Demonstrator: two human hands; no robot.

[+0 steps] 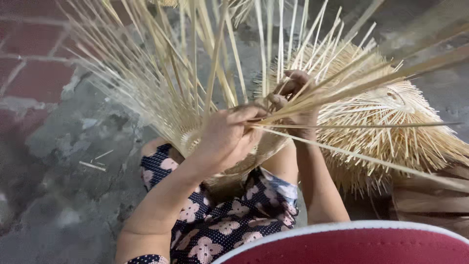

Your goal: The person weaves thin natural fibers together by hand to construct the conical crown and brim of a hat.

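Left hand [227,137] sits over the half-woven pale bamboo-strip basket [195,142] resting on the lap, w/ fingers clenched round a bundle of thin pale bamboo strips [342,85] that fans out to upper right. Right hand [293,100] just behind it, touching the same bundle; fingers curled round the strips near where they cross the left hand. Loose uprights of the basket spray up & left. Lap covered in dark navy cloth w/ pink flower print [229,215]. Stack of finished pale woven bamboo pieces w/ bristling strip ends [391,132] lies on grey concrete floor [63,195], just right of the hands. Red curved rim w/ white edge [351,244] at bottom.
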